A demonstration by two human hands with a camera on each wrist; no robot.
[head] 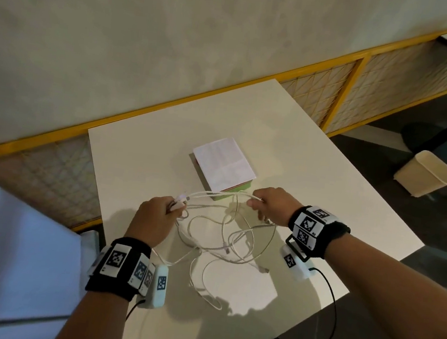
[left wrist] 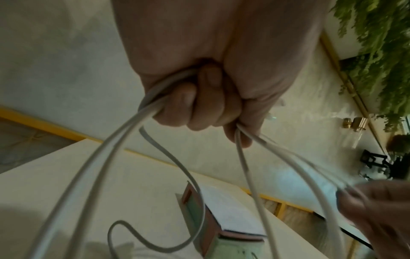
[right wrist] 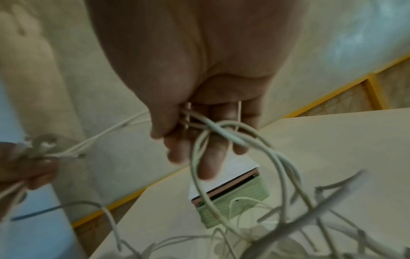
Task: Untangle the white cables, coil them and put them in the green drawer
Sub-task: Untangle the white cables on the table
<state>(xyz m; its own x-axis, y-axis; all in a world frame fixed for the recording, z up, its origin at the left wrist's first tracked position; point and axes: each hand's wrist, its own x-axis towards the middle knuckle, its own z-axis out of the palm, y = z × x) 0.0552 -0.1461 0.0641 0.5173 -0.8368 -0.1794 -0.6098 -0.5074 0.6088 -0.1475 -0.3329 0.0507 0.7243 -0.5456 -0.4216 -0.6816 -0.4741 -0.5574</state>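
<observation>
Tangled white cables [head: 225,242] lie in loops on the white table [head: 140,159], partly lifted between both hands. My left hand [head: 155,217] is closed in a fist around several strands [left wrist: 124,140], with connector ends sticking out by the thumb. My right hand [head: 268,205] pinches a bunch of strands [right wrist: 213,129] between thumb and fingers, and a taut span runs from it to the left hand. Just beyond the hands sits the small green drawer box [head: 227,195], also seen as the green drawer box [right wrist: 233,203] and the green drawer box [left wrist: 226,243], with a white paper [head: 223,163] on top.
A yellow-framed mesh partition [head: 336,98] runs behind the table below a pale wall. A cream waste bin [head: 424,178] stands on the dark floor at right. A black wire [head: 332,307] trails from the right wrist device over the table's edge.
</observation>
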